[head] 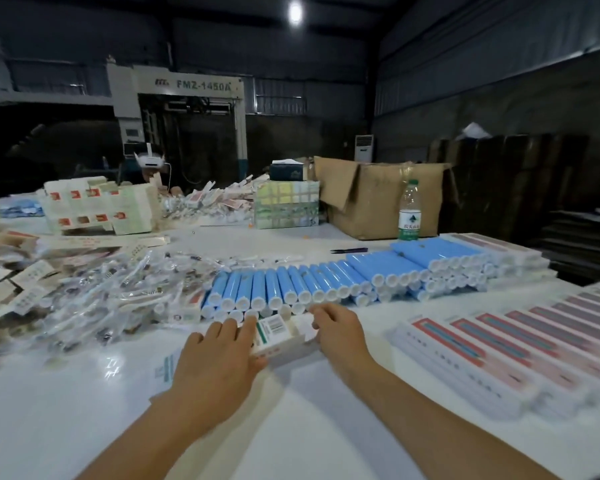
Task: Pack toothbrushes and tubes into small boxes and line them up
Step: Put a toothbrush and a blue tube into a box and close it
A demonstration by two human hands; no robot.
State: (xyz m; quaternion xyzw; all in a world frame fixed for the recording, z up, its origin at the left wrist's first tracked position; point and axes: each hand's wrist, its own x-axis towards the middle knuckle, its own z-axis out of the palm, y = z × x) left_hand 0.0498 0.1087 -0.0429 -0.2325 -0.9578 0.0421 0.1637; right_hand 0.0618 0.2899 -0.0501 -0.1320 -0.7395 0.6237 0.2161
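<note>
A small white box (284, 336) with a barcode label lies on the white table (84, 410), just in front of the blue tubes. My left hand (219, 362) rests on its left end with fingers spread over it. My right hand (336, 329) grips its right end, at a white flap. Stacked rows of blue tubes with white caps (312, 282) stretch from the centre to the right. A heap of toothbrushes in clear wrappers (101, 292) lies to the left. Packed boxes with red and pink faces (520, 344) are lined up at the right.
Flat unfolded cartons (21, 282) are scattered at the far left, and stacks of cartons (97, 209) stand behind. An open cardboard box (381, 199) and a water bottle (410, 211) stand at the back right. A person sits across the table, mostly hidden.
</note>
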